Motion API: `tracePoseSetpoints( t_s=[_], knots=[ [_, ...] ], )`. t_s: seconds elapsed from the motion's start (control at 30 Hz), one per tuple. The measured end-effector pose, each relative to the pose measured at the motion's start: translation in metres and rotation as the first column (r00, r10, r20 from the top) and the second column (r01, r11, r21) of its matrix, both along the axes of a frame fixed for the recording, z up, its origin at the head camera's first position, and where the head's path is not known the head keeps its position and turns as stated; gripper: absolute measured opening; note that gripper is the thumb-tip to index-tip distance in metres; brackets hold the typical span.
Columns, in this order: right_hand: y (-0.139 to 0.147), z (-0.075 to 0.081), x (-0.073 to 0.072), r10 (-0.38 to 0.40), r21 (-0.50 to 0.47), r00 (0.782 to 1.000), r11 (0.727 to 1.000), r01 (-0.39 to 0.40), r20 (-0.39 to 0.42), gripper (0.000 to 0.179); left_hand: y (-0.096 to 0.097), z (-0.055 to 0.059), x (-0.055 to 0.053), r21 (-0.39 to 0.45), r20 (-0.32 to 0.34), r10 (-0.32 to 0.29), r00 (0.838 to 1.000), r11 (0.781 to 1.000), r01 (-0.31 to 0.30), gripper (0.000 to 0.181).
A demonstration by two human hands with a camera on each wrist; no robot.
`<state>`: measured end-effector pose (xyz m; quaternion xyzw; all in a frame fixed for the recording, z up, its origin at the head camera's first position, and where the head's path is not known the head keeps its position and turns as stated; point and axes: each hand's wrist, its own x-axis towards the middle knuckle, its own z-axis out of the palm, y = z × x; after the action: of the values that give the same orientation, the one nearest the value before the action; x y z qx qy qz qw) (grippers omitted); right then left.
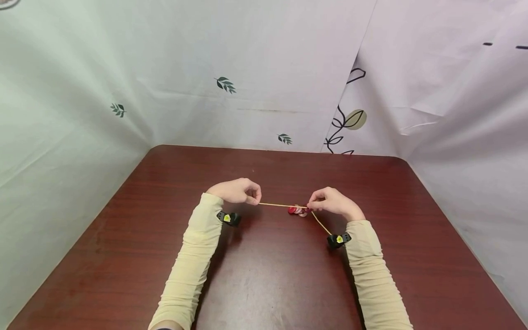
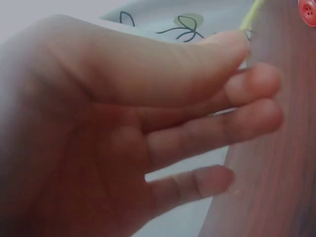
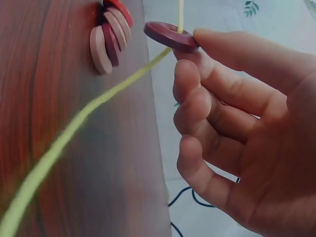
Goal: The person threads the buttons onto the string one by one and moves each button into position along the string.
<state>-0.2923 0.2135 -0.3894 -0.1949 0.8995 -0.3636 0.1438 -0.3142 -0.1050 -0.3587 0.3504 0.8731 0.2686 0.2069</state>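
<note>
Between thumb and forefinger my left hand point(image 1: 239, 190) pinches one end of a yellow cord point(image 1: 277, 205), which runs taut across to the right. My right hand point(image 1: 333, 201) pinches the edge of a dark red button point(image 3: 170, 37). The cord passes through a hole in this button, and its other part hangs down slack toward the table. Just beyond the button, several overlapping buttons point(image 3: 114, 37) in red, pale pink and dark red lie on the table. In the left wrist view a red button point(image 2: 308, 11) shows at the top right corner.
Underneath both hands is a dark reddish-brown wooden table point(image 1: 255, 266) with rounded far corners. White cloth point(image 1: 181, 68) printed with leaves hangs around it on the far side and both sides. A small black camera point(image 1: 338, 240) is strapped at the right wrist, another point(image 1: 231, 219) at the left.
</note>
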Motion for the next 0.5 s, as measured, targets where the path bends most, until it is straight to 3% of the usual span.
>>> tracePoseSetpoints(
  t_s=[0.27,0.5],
  knots=[
    [0.011,-0.002,0.0,0.037,0.017,0.998,0.999,-0.038,0.055,0.012,-0.01,0.002,0.002,-0.107,0.041,0.007,0.999,0.994,-0.002,0.012],
    [0.017,-0.004,-0.001,0.061,0.025,0.996,0.998,-0.063,0.066,0.012,-0.017,0.004,0.004,-0.116,0.108,0.05,0.993,0.993,-0.037,0.012]
  ],
)
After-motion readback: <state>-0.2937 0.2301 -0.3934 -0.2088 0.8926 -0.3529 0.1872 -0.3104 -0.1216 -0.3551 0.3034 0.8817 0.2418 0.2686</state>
